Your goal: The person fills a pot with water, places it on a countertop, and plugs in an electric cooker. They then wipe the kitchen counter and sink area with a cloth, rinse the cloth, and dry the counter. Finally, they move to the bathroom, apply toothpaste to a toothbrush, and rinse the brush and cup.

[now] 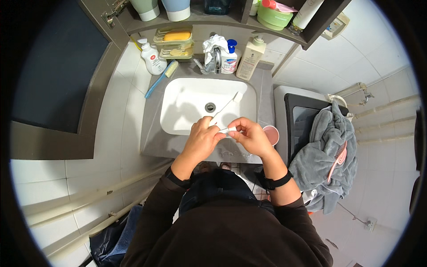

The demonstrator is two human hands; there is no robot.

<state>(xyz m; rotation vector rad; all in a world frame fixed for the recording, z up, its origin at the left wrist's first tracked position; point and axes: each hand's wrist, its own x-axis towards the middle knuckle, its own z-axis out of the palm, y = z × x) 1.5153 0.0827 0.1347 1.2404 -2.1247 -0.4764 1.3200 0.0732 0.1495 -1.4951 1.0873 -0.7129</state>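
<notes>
My left hand (202,135) holds a white toothbrush (225,107), whose head points away over the sink (173,106). Between the thumb and finger of the same hand is a small white tube (224,131), partly hidden by the fingers. At the tube's right end, the fingertips of my right hand (250,135) pinch a white part that looks like its cap (232,129). Whether the cap is on or off the tube is too small to tell. A pink cup (272,135) stands on the counter, just right of my right hand.
Behind the sink are a faucet (217,60), a blue-topped pump bottle (229,60) and a beige pump bottle (251,58). A blue-handled scrub brush (160,80) lies left of the basin. Grey plush fabric (325,143) covers part of a washing machine (282,96). A shelf (206,22) overhangs the counter.
</notes>
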